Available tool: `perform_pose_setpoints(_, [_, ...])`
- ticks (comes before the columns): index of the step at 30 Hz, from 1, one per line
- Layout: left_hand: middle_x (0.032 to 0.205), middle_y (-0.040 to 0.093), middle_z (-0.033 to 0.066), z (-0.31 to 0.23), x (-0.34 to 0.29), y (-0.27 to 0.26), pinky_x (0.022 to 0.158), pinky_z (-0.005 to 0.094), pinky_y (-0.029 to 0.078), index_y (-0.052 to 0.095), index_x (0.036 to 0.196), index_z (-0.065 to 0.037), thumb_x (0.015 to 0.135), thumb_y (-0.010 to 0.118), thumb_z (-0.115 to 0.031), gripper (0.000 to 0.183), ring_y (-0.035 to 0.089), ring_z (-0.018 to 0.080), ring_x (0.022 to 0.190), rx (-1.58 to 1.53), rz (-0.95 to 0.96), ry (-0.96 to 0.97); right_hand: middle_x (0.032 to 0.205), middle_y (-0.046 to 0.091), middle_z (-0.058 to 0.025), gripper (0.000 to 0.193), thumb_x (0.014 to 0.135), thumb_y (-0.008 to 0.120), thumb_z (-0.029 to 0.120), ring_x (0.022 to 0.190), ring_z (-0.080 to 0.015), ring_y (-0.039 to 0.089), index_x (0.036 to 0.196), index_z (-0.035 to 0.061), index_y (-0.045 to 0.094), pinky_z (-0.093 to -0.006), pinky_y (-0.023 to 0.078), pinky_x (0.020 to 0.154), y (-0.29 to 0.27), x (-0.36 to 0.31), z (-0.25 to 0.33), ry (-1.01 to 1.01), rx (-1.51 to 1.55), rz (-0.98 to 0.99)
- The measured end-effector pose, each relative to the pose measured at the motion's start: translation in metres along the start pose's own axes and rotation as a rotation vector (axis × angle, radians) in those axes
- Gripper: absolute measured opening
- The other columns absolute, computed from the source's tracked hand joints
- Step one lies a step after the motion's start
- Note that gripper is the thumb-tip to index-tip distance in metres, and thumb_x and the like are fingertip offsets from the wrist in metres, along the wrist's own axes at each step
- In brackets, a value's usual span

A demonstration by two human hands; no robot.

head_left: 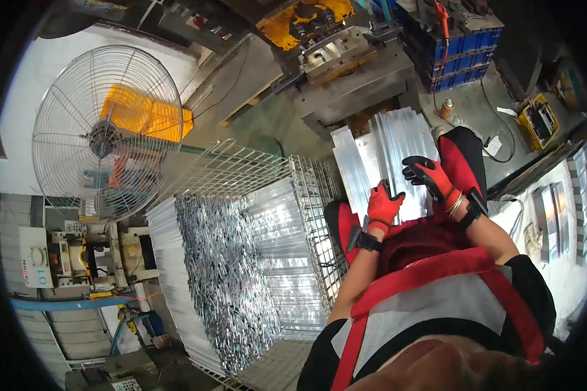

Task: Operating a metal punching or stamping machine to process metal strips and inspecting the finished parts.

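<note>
Two gloved hands (385, 207) (432, 176), one fan (103, 138) and one wire basket (310, 202) are visible.

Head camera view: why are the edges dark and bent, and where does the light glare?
Head view: the wide fisheye lens bends straight edges near the rim and leaves dark corners; head view: bright glare streaks the metal strips between the person's legs, and glints scatter over the stacked metal pieces in the wire basket.

Glare on strips (395, 140), dk corners, edge dist.
</note>
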State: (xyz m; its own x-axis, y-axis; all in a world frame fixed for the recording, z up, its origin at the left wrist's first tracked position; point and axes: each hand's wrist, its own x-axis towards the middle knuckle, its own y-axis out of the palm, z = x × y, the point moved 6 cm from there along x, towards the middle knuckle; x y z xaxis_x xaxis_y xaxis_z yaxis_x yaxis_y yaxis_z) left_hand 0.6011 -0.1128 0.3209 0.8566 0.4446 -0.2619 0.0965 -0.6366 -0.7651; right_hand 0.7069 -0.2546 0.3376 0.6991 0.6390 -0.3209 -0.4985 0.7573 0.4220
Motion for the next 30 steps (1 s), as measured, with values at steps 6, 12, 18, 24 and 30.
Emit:
perform_pose_setpoints(6, [0.093,0.062,0.0135,0.021,-0.008,-0.005,0.08,0.0361,0.049,0.055,0.119,-0.003,0.072,0.074,-0.032,0.058,0.062,0.0264,0.086,-0.284,-0.147,-0.064,0.094,0.066,-0.0044,0.032,0.092,0.057,0.027,0.083,-0.0123,0.062,0.116,0.0066,0.059,-0.0248,0.048,0.07,0.007,-0.002,0.004,0.029,0.027,0.0])
perform_pose_setpoints(12, [0.087,0.058,0.014,-0.02,-0.025,-0.025,0.07,0.04,0.048,0.058,0.1,-0.004,0.072,0.071,-0.024,0.037,0.059,0.0319,0.08,-0.032,-0.385,0.1,0.095,0.066,-0.0034,0.03,0.092,0.056,0.024,0.083,-0.0113,0.061,0.117,0.0063,0.059,-0.024,0.048,0.069,0.004,-0.003,0.001,0.018,-0.008,-0.014])
perform_pose_setpoints(18, [0.09,0.058,0.0138,-0.05,-0.038,-0.048,0.067,0.0406,0.047,0.057,0.101,-0.004,0.075,0.07,-0.024,0.035,0.058,0.0326,0.077,-0.033,-0.45,0.208,0.1,0.064,-0.0028,0.031,0.092,0.056,0.023,0.087,-0.0101,0.06,0.119,0.0056,0.057,-0.0238,0.047,0.07,0.002,-0.008,0.006,-0.094,-0.067,-0.036])
perform_pose_setpoints(24, [0.079,0.057,0.0,-0.04,-0.031,-0.052,0.056,0.0237,0.042,0.058,0.098,-0.006,0.084,0.067,-0.012,0.018,0.052,0.0086,0.064,-1.178,-0.214,-0.143,0.109,0.06,-0.0014,0.044,0.09,0.06,0.02,0.09,-0.008,0.055,0.128,0.0034,0.048,-0.0227,0.046,0.074,0.019,-0.017,0.013,-0.084,-0.142,-0.016])
perform_pose_setpoints(30, [0.089,0.057,-0.0011,-0.064,-0.001,-0.09,0.066,0.019,0.041,0.056,0.106,-0.002,0.089,0.061,-0.009,0.019,0.051,0.004,0.077,-1.336,-0.22,0.094,0.091,0.06,0.001,0.032,0.087,0.064,0.012,0.079,-0.0043,0.054,0.114,-0.0026,0.054,-0.0209,0.045,0.066,0.072,-0.026,0.063,-0.133,-0.218,0.073])
